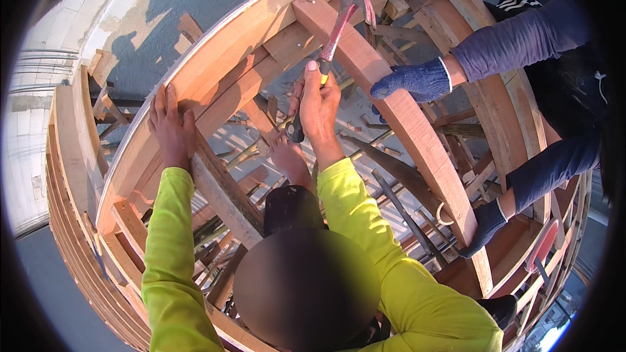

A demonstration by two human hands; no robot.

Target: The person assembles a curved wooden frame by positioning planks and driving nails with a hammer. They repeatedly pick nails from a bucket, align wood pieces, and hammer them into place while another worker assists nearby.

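one hammer (339,22) gripped in right hand (318,105); left hand (171,127) spread flat on plank (222,58).

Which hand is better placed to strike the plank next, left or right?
Right. The right hand grips the hammer, its head raised over the plank. The left hand lies flat on the curved rim board, bracing.
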